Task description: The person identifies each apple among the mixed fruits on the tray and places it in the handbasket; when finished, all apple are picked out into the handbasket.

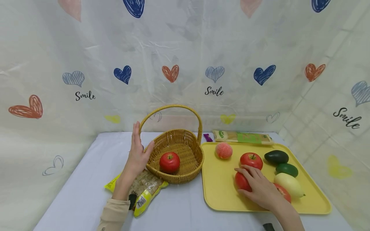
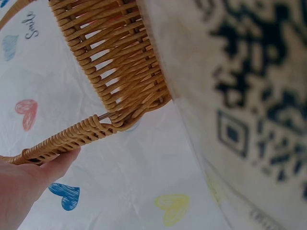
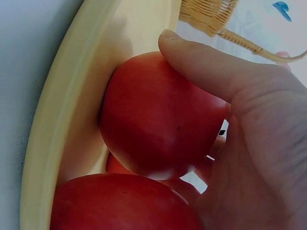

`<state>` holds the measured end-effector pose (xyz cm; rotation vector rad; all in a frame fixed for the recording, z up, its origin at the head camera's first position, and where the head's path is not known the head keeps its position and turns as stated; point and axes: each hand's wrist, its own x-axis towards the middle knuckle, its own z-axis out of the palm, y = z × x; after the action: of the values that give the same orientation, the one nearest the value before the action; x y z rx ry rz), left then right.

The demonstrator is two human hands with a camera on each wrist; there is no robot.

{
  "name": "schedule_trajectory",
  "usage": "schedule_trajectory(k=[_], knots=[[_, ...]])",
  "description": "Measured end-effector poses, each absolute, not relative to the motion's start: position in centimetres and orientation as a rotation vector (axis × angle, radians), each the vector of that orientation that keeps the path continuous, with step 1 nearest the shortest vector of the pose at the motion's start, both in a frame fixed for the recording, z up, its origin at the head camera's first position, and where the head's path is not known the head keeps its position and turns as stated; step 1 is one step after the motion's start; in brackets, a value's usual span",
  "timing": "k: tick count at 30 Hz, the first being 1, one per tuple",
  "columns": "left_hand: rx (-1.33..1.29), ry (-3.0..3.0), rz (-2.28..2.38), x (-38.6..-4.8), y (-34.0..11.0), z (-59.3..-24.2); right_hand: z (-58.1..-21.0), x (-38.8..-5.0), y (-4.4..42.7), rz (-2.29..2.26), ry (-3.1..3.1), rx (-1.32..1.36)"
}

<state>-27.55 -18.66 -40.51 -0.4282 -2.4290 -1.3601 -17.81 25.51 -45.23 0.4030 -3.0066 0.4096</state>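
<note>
My left hand (image 1: 138, 157) is upright at the left side of the wicker basket (image 1: 189, 157), its fingers straight and its thumb against the handle's base; the left wrist view shows the hand (image 2: 29, 184) touching the handle (image 2: 72, 139). One red apple (image 1: 169, 162) lies inside the basket. Over the yellow tray (image 1: 216, 192), my right hand (image 1: 260, 189) grips a red apple (image 1: 242, 181). In the right wrist view, the thumb and fingers of this hand (image 3: 259, 115) curl round the apple (image 3: 160, 115), with another red fruit (image 3: 124, 206) beside it.
The tray also holds a peach (image 1: 224, 150), another apple (image 1: 251, 161), a dark avocado (image 1: 276, 157), a green fruit (image 1: 287, 170), a pale yellow fruit (image 1: 289, 185) and a partly covered red one (image 1: 283, 192). Behind lies a long packet (image 1: 242, 137); a yellow-edged bag (image 1: 147, 189) is beside the left forearm.
</note>
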Motion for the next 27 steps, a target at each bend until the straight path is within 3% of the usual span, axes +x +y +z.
schedule_trajectory(k=[27], knots=[[-0.427, -2.425, -1.313, -27.57, -18.67, -40.48, -45.6, -17.96, 25.56, 0.433, -3.001, 0.378]])
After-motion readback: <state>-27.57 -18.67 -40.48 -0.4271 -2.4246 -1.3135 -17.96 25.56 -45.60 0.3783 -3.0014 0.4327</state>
